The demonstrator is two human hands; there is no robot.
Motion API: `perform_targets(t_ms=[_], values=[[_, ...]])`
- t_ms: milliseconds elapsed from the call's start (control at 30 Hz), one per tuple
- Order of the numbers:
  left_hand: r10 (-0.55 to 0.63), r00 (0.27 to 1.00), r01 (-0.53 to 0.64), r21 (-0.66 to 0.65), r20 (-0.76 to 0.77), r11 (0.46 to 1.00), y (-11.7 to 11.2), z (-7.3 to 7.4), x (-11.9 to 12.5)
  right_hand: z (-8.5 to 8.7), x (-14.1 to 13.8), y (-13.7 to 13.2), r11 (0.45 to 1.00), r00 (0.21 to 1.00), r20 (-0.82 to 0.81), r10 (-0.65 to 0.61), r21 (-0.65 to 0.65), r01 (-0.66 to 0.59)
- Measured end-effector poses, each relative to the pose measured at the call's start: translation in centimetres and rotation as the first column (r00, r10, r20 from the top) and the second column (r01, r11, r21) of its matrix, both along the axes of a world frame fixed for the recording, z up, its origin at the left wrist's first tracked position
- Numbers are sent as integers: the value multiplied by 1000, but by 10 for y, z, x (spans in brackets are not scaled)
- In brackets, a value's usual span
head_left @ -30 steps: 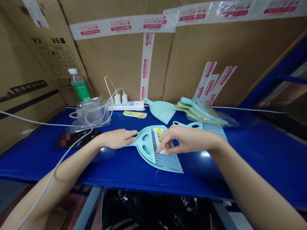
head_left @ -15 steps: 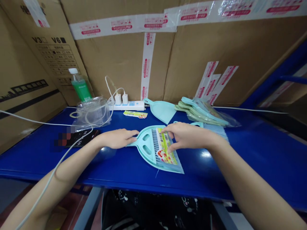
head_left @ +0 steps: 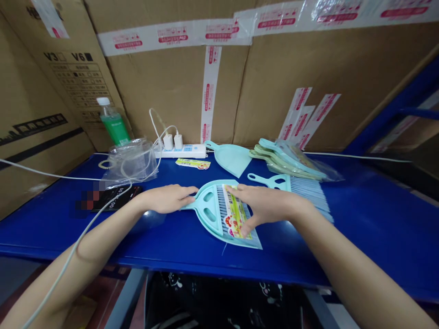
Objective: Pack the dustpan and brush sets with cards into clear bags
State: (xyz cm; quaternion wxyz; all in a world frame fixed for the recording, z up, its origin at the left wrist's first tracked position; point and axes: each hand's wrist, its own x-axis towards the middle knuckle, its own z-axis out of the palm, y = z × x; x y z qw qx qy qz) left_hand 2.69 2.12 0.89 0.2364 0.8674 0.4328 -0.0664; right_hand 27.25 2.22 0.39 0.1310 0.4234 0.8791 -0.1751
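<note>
— Teal dustpan: how is it held?
— Its handle is pinched by the left hand; its long axis runs rightward from that grip, where the label is pressed under the flat, open right hand.

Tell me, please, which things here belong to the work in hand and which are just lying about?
In hand: dustpan set, held at its handle by the left hand; label on its bristles, under the flat right hand.
Lying about: spare dustpan, loose brush, bagged sets, second label, power strip, bottle, phone, plastic bag.
</note>
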Motion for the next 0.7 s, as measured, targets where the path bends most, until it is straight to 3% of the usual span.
perform_targets(t_ms=[400,700], values=[[-29,999,28,11,31,1000,1,-1,-2,4,-5,-4,997,999,-15,-44,-65,43],[6,1000,-6,11,14,1000,2,-2,-1,0,21,11,999,982,-188,24,52,-14]])
